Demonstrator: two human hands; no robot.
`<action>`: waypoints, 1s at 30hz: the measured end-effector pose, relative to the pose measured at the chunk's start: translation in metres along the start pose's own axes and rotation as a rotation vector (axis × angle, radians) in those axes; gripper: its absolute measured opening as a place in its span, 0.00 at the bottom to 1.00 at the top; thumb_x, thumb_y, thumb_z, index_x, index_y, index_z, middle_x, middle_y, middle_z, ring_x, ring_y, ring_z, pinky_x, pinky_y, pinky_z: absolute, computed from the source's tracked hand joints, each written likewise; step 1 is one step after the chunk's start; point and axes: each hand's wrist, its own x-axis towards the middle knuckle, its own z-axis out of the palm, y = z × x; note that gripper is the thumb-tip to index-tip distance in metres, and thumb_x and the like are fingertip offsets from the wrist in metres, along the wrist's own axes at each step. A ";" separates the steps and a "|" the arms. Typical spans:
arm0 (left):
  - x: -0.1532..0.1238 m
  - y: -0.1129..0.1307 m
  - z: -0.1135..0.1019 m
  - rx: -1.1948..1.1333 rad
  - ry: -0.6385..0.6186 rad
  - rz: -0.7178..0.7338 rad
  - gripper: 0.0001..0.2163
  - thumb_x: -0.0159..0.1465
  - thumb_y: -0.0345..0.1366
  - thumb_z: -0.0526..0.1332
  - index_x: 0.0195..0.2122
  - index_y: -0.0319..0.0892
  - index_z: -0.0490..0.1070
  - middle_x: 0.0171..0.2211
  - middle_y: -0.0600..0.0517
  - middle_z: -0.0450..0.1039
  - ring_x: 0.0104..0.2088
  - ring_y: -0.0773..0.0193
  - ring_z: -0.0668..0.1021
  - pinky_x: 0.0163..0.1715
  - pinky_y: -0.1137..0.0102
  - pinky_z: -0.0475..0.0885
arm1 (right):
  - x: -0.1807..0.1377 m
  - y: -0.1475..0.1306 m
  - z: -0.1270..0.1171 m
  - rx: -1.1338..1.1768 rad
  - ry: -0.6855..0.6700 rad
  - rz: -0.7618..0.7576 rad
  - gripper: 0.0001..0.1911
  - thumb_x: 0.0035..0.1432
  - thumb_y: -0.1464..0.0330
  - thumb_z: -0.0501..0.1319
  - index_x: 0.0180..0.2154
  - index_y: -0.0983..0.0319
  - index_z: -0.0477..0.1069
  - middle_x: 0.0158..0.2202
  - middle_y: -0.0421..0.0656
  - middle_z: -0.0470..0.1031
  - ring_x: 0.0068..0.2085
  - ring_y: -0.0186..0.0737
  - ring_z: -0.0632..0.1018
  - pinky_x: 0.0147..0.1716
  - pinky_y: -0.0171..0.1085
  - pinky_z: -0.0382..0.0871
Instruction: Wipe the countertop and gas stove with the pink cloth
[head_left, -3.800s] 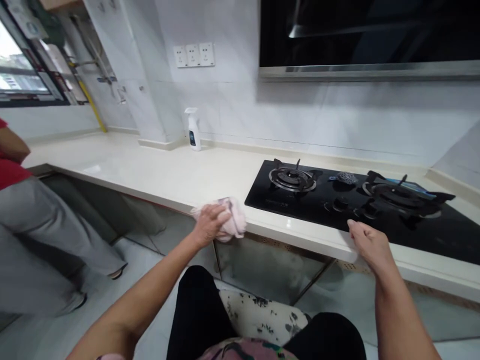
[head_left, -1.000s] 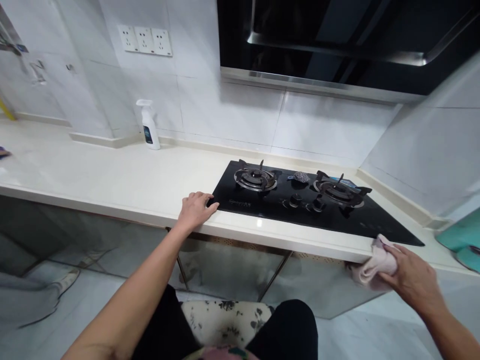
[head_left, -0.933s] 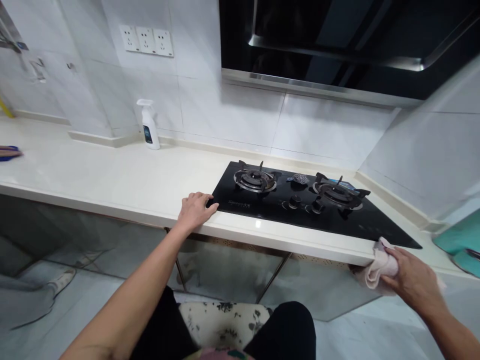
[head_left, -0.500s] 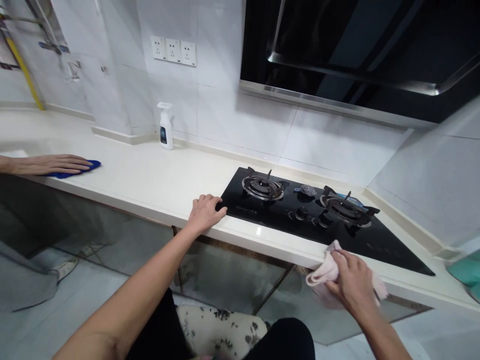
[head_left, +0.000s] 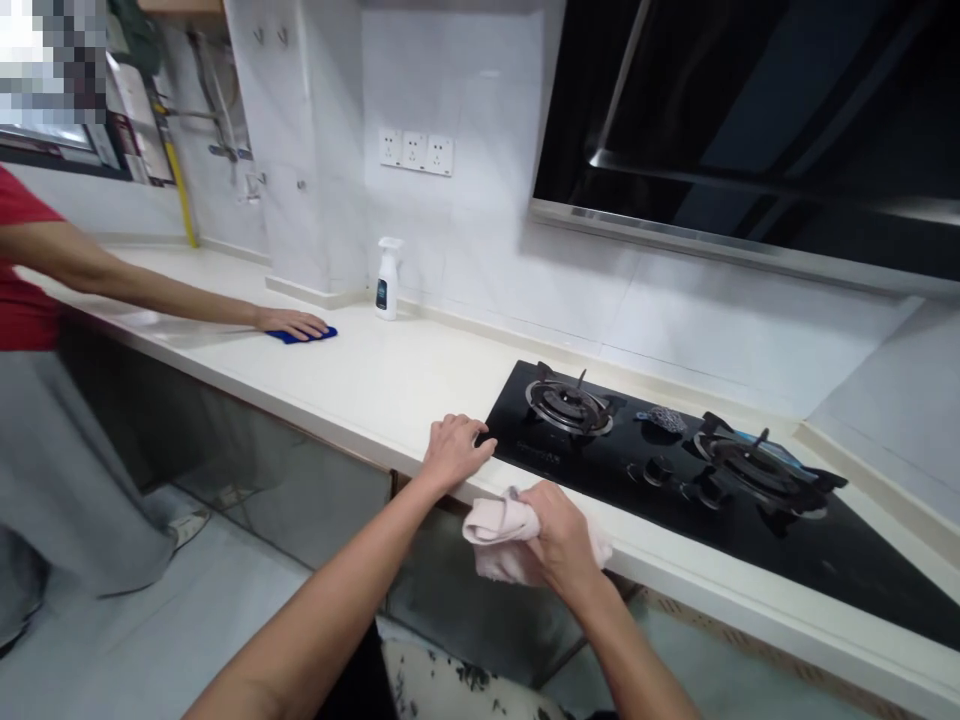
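From far off, I watch the left hand [head_left: 454, 452] lie on the counter [head_left: 427, 370] by the near corner of the black stove [head_left: 840, 555], which stretches away toward 3 o'clock. Its fingers are spread and loose, and they hold nothing. I think it rests there to keep the body steady. The right hand [head_left: 562, 535] is at 5 o'clock from it, with its fingers curled around a pink cloth [head_left: 501, 532]. The cloth is at the counter's front edge, and part of it hangs lower. I guess it is bunched to make a thick, soft pad. I can't tell how hard it pushes. At 11 o'clock a white spray bottle [head_left: 387, 285] stands up at the back, maybe to be out of the way.

Half a second ago, the right hand and pink cloth were farther off, toward 4 o'clock. Now they are near the left hand, which is at the same corner. My view has swung left too. At 10 o'clock, another person's hand [head_left: 289, 322] lies on a blue cloth [head_left: 330, 332]. Both are nearer the bottle now, and a red sleeve [head_left: 26, 200] shows.
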 end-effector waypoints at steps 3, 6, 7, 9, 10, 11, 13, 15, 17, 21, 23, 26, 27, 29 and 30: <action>0.000 0.001 -0.001 -0.033 -0.001 -0.013 0.12 0.68 0.45 0.61 0.47 0.48 0.81 0.50 0.46 0.80 0.57 0.47 0.74 0.59 0.52 0.64 | 0.016 0.017 -0.029 0.121 0.072 0.083 0.12 0.72 0.62 0.54 0.41 0.58 0.74 0.35 0.43 0.76 0.35 0.41 0.77 0.36 0.37 0.67; 0.000 0.003 -0.002 -0.058 -0.012 -0.023 0.14 0.69 0.45 0.60 0.47 0.47 0.81 0.51 0.45 0.80 0.57 0.45 0.73 0.59 0.51 0.64 | 0.057 0.040 -0.074 0.031 0.183 0.239 0.11 0.67 0.58 0.60 0.41 0.58 0.75 0.35 0.41 0.79 0.33 0.40 0.77 0.34 0.36 0.66; 0.000 0.003 -0.003 -0.067 -0.017 -0.027 0.14 0.69 0.45 0.60 0.47 0.46 0.81 0.50 0.44 0.80 0.57 0.45 0.73 0.59 0.51 0.64 | 0.075 0.047 -0.089 -0.026 0.248 0.276 0.12 0.66 0.57 0.61 0.41 0.58 0.76 0.35 0.41 0.79 0.33 0.40 0.77 0.33 0.36 0.66; 0.000 0.003 -0.003 -0.085 -0.022 -0.034 0.13 0.69 0.45 0.60 0.47 0.47 0.81 0.50 0.45 0.80 0.57 0.45 0.73 0.59 0.51 0.64 | 0.106 0.060 -0.114 -0.161 0.404 0.280 0.14 0.65 0.55 0.61 0.40 0.59 0.76 0.35 0.42 0.78 0.34 0.42 0.76 0.34 0.38 0.66; 0.000 0.003 -0.004 -0.093 -0.022 -0.034 0.13 0.69 0.45 0.60 0.47 0.47 0.81 0.50 0.45 0.80 0.57 0.45 0.73 0.59 0.51 0.64 | 0.117 0.064 -0.122 -0.227 0.475 0.251 0.14 0.65 0.56 0.60 0.40 0.60 0.76 0.36 0.44 0.78 0.36 0.44 0.76 0.36 0.39 0.66; -0.001 0.002 -0.004 -0.099 -0.022 -0.033 0.13 0.69 0.45 0.60 0.47 0.47 0.81 0.50 0.45 0.80 0.57 0.46 0.73 0.59 0.51 0.64 | 0.123 0.066 -0.126 -0.279 0.522 0.204 0.14 0.66 0.57 0.59 0.40 0.61 0.76 0.36 0.45 0.77 0.38 0.45 0.75 0.38 0.40 0.66; -0.001 0.002 -0.004 -0.107 -0.019 -0.029 0.13 0.69 0.46 0.60 0.47 0.47 0.81 0.50 0.45 0.80 0.57 0.46 0.73 0.59 0.52 0.63 | 0.117 0.065 -0.122 -0.326 0.474 0.092 0.14 0.66 0.60 0.58 0.40 0.62 0.76 0.36 0.48 0.76 0.39 0.47 0.74 0.40 0.43 0.66; -0.002 0.002 -0.004 -0.114 -0.014 -0.031 0.14 0.70 0.46 0.59 0.47 0.47 0.80 0.50 0.45 0.80 0.57 0.47 0.74 0.59 0.52 0.63 | 0.090 0.055 -0.107 -0.288 0.213 -0.001 0.14 0.67 0.59 0.58 0.41 0.62 0.76 0.36 0.48 0.75 0.38 0.47 0.73 0.39 0.44 0.66; -0.002 0.002 -0.003 -0.119 -0.007 -0.038 0.14 0.70 0.45 0.58 0.47 0.46 0.80 0.51 0.45 0.80 0.57 0.47 0.74 0.59 0.52 0.63 | 0.052 0.044 -0.094 -0.175 -0.151 -0.043 0.16 0.68 0.56 0.59 0.45 0.60 0.76 0.38 0.48 0.76 0.38 0.47 0.74 0.38 0.43 0.67; -0.001 0.002 -0.002 -0.117 -0.007 -0.042 0.14 0.71 0.44 0.57 0.47 0.46 0.81 0.51 0.45 0.80 0.56 0.47 0.74 0.58 0.52 0.63 | 0.007 0.036 -0.098 0.054 -0.430 0.148 0.17 0.70 0.52 0.60 0.51 0.54 0.76 0.44 0.45 0.77 0.40 0.44 0.77 0.37 0.39 0.71; -0.001 0.002 -0.002 -0.113 -0.004 -0.048 0.15 0.71 0.45 0.57 0.47 0.46 0.81 0.51 0.45 0.80 0.56 0.47 0.74 0.58 0.52 0.63 | 0.013 0.043 -0.106 0.055 -0.349 0.226 0.17 0.72 0.51 0.57 0.50 0.53 0.76 0.44 0.44 0.77 0.40 0.43 0.78 0.39 0.40 0.72; -0.002 0.003 -0.003 -0.107 0.006 -0.054 0.15 0.71 0.45 0.57 0.47 0.47 0.81 0.51 0.45 0.80 0.57 0.48 0.74 0.58 0.52 0.63 | 0.037 0.059 -0.094 -0.078 -0.271 0.178 0.22 0.71 0.49 0.57 0.55 0.55 0.76 0.56 0.50 0.75 0.55 0.51 0.76 0.54 0.48 0.70; -0.003 0.003 -0.003 -0.102 0.009 -0.055 0.14 0.71 0.45 0.57 0.47 0.47 0.81 0.51 0.45 0.80 0.57 0.48 0.74 0.58 0.52 0.63 | 0.044 0.063 -0.082 -0.136 -0.302 0.178 0.25 0.70 0.49 0.58 0.59 0.56 0.74 0.62 0.53 0.72 0.60 0.55 0.74 0.58 0.52 0.68; -0.004 0.003 -0.005 -0.099 0.017 -0.053 0.14 0.71 0.45 0.58 0.47 0.47 0.81 0.51 0.46 0.80 0.56 0.48 0.74 0.58 0.52 0.64 | 0.053 0.067 -0.053 -0.244 -0.420 0.222 0.31 0.69 0.48 0.59 0.65 0.57 0.70 0.70 0.56 0.64 0.68 0.63 0.67 0.61 0.61 0.63; -0.004 0.004 -0.005 -0.103 0.020 -0.051 0.14 0.71 0.45 0.58 0.47 0.47 0.80 0.51 0.46 0.80 0.56 0.48 0.74 0.58 0.53 0.64 | 0.056 0.066 -0.039 -0.286 -0.480 0.248 0.33 0.69 0.48 0.59 0.68 0.57 0.67 0.72 0.57 0.60 0.70 0.67 0.63 0.62 0.65 0.61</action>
